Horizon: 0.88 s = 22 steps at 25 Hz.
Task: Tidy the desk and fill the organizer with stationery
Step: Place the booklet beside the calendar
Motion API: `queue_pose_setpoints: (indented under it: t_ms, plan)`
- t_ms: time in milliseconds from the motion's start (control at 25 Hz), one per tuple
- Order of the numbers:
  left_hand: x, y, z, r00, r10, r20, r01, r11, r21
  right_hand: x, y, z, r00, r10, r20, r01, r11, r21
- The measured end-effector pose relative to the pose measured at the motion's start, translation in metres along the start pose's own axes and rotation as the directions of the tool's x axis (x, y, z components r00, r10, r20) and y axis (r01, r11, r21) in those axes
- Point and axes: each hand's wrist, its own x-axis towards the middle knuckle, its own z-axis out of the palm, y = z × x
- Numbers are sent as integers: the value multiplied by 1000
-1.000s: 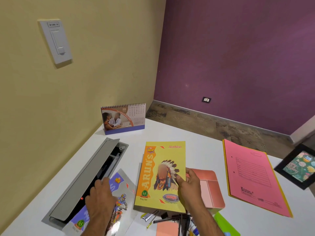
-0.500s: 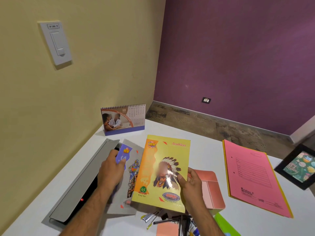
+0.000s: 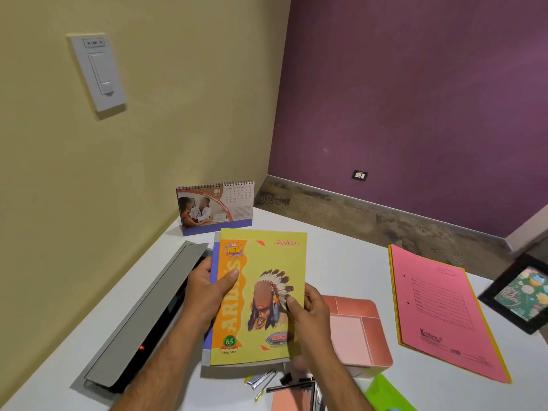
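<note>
A yellow notebook (image 3: 267,256) with a feathered-headdress picture lies stacked on a second, blue-edged notebook (image 3: 215,250), both raised above the white desk (image 3: 341,259). My left hand (image 3: 207,289) grips the stack's left edge, thumb on the cover. My right hand (image 3: 311,318) holds the right edge. A pink organizer (image 3: 358,330) with several compartments sits just right of my right hand, its compartments showing nothing inside. Loose pens and clips (image 3: 272,381) lie at the near edge below the notebooks.
A desk calendar (image 3: 215,207) stands at the back by the yellow wall. An open grey cable-box lid (image 3: 148,315) runs along the left. A pink file folder (image 3: 439,310), a black picture frame (image 3: 522,295) and a green sheet (image 3: 385,393) lie to the right.
My left hand has brought the blue notebook from the left under the yellow one. Both hands now hold the two as one stack, squared up and shifted slightly left.
</note>
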Motion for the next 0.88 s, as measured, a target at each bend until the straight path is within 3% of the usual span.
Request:
queue_pose_setpoints:
  t_ms: [200, 440, 880]
  plan:
    - [3, -6, -9, 998, 34, 55, -33, 999, -11, 4, -6, 11, 996, 27, 88, -18, 995, -99]
    - [12, -25, -25, 985, 103, 142, -114, 991, 72, 7, 7, 25, 1000, -18, 22, 23, 967, -254]
    - [5, -74, -43, 998, 24, 61, -33, 988, 149, -4, 47, 35, 998, 38, -40, -50, 938, -342]
